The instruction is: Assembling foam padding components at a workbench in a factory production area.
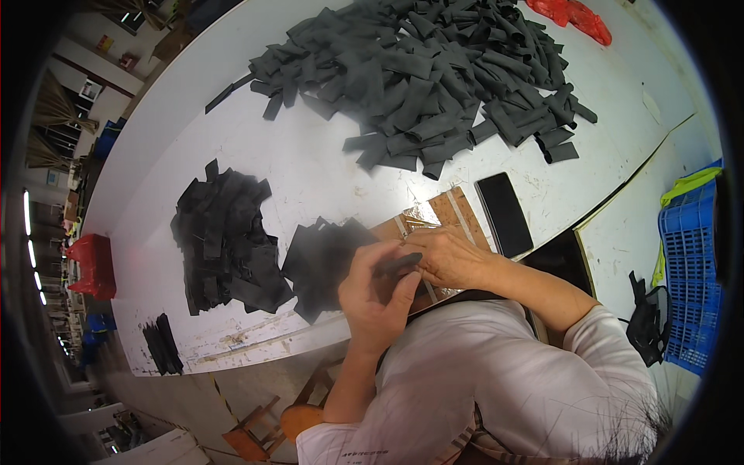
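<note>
My left hand (pixel 368 294) is closed around a small dark fabric piece (pixel 399 263), which shows between its thumb and fingers. Against its fingertips, my right hand (pixel 449 257) is bent with its fingers pressed together; what they pinch, if anything, is hidden. Both hands are over a brown board (pixel 457 209) with pale strips and a shiny patch, at the table's near edge. Left of my left hand lies a fanned stack of flat dark fabric pieces (pixel 322 252). Beyond the right hand is a black smartphone (pixel 504 213), lying flat.
A big heap of dark grey rolled fabric pieces (pixel 418 85) covers the far table (pixel 302 170). Another dark pile (pixel 225 240) and a small bundle (pixel 163 345) lie left. Red bags (pixel 93 267) (pixel 573 17) sit at the edges. At right stands a blue crate (pixel 690 263); a wooden stool (pixel 260 430) is below.
</note>
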Tool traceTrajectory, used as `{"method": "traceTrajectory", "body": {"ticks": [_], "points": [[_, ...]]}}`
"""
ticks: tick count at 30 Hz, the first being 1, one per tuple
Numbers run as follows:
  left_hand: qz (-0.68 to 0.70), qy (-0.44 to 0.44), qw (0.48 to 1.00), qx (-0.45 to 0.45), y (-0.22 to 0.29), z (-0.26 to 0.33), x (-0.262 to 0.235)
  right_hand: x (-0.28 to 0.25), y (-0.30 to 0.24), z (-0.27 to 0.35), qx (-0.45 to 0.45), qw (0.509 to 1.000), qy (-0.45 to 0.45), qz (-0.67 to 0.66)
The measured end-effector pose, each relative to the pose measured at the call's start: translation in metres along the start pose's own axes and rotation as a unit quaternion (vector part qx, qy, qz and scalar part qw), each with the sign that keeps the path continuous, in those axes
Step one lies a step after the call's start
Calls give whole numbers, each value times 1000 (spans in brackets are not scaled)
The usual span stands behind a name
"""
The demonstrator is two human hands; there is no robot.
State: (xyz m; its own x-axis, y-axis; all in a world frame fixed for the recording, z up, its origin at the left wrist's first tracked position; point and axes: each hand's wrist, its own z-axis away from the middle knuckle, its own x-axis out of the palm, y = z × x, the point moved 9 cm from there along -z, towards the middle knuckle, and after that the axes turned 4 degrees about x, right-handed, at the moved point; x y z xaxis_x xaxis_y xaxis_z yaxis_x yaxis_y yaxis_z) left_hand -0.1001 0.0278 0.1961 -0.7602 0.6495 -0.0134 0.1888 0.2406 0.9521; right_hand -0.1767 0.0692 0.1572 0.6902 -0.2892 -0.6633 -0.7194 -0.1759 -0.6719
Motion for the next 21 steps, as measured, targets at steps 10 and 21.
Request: {"method": "traceTrajectory", "body": {"ticks": [10,21], "points": [[262,189,946,42,4,-2,-61,-23,-46,-27,-25,995,-71,64],[-142,128,978,-87,-76,26,-55,-38,-28,-48,42,985,-90,-143]]}}
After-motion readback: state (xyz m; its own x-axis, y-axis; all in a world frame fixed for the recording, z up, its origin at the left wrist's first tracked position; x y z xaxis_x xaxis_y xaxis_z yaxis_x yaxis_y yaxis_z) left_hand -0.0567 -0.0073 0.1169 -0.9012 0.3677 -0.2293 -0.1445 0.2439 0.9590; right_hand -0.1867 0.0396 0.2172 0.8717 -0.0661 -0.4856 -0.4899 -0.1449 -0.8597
